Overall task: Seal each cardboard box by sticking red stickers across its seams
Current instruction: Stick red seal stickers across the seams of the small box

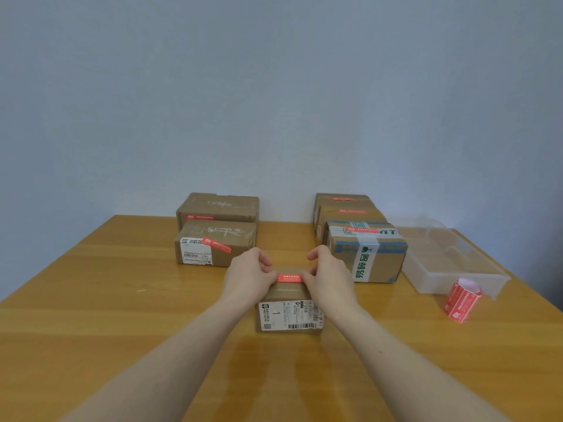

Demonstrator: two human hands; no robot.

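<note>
Fingers of both hands pinch the ends of one red sticker, left hand on its left end, right hand on its right, stretched flat over the top of a small cardboard box. Held taut from both ends, probably so it goes down straight and unwrinkled across the top seam; cannot tell whether it is already touching the cardboard. Box sits at mid-counter, toward the near edge, white shipping label with a large "1" facing the person. Sticker is a narrow bright red strip with small pale print, too fine to read. Wooden counter. Toward the far edge, left of centre: two brown boxes one behind the other, each with a red strip showing. Toward the far edge, right of centre: a row of boxes, the nearest banded with white and green printed tape, red strips on their tops. Sticker roll lies near the right edge, just beside a clear plastic tray, likely parked within easy reach of the right hand. Judged: sorted piles suggest the far boxes are finished, this one in hand.
</note>
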